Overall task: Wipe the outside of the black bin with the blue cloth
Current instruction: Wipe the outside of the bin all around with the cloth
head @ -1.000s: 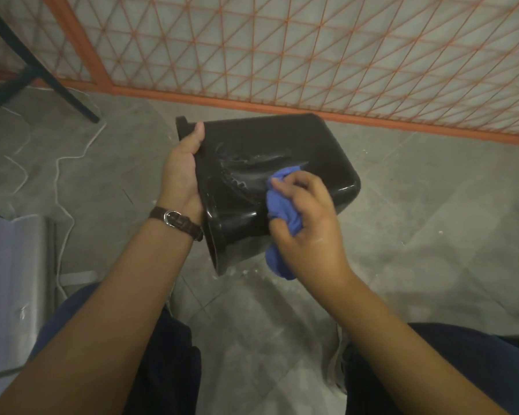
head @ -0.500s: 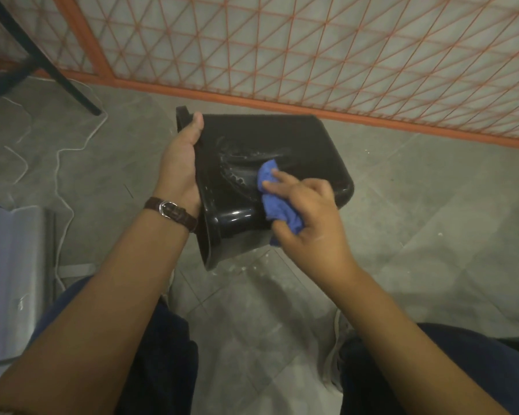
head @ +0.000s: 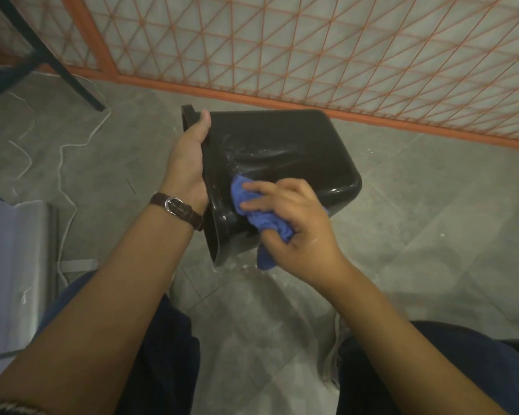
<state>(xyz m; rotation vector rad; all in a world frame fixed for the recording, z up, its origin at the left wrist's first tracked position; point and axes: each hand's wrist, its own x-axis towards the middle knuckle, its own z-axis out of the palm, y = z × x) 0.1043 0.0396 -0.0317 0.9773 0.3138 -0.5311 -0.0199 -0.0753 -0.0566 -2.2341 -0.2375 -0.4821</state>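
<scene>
The right hand [head: 294, 214] is pressing a crumpled blue cloth [head: 259, 218], fingers curled around it, against the near side of the glossy black plastic bin [head: 282, 151], close to its rim. The left hand [head: 189, 163] is gripping that rim, holding the bin on its side above the grey tiled floor [head: 417, 190]. Wet smears are showing beyond the cloth; by my reading, wiping is partway, with the far and under sides probably remaining.

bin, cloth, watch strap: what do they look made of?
Black bin: likely moulded plastic, glossy; sharp highlights on rounded corners, wet streaks on the side.
Blue cloth: soft fabric, matte; crumples and folds under the right hand.
Watch strap on the left wrist: brown, leather-look, with a metal buckle; cannot confirm.
</scene>
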